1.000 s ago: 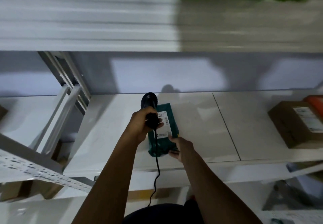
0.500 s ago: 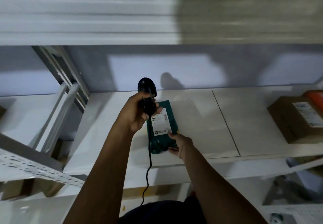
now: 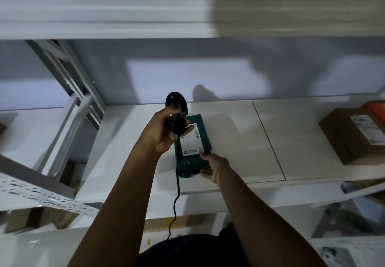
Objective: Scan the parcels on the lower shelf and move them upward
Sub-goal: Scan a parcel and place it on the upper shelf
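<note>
A dark green parcel bag (image 3: 194, 163) with a white label (image 3: 190, 139) is over the white lower shelf (image 3: 239, 141). My right hand (image 3: 212, 167) pinches its near right corner, thumb on the label's edge. My left hand (image 3: 164, 132) grips a black corded barcode scanner (image 3: 177, 111) just above the parcel's far left end; the scanner's head points away and down. Its cable (image 3: 176, 200) hangs toward my body. The upper shelf (image 3: 145, 16) spans the top of the view.
A brown cardboard box (image 3: 352, 135) with a label lies at the shelf's right end, an orange parcel (image 3: 377, 108) behind it. Grey shelf uprights (image 3: 68, 83) and a perforated rail (image 3: 41, 193) stand on the left. More boxes sit lower down.
My left hand has lifted the scanner up and back from the label. My right hand keeps hold of the green parcel, which has barely moved. The view has tilted down slightly.
</note>
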### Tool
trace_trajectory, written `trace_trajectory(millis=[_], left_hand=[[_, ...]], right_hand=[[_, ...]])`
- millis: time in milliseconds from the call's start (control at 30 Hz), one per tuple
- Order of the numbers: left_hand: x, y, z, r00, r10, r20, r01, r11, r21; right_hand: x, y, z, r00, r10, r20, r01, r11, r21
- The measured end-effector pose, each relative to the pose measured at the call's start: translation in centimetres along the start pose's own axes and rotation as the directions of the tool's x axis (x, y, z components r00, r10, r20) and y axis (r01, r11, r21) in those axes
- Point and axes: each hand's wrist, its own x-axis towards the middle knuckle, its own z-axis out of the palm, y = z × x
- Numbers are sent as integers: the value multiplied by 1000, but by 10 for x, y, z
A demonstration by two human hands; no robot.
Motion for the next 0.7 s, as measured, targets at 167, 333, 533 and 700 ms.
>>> trace_trajectory(millis=[167,333,533,700], left_hand=[[-1,-4,-4,999,-20,-27,19,999,-29],[-1,-4,-4,999,-19,-35,18,999,-37],[-3,-2,-1,1000,-8,-2,8,1000,-13],[-3,-5,0,1000,-9,14,9,1000,5]], right_hand=[[0,2,2,1000,8,-6,-8,1000,-7],[1,-1,1,1000,9,-1,-9,1000,-6],[0,-3,0,1000,8,-6,-8,1000,-10],[2,0,-1,1000,14,-3,-14,1000,13]])
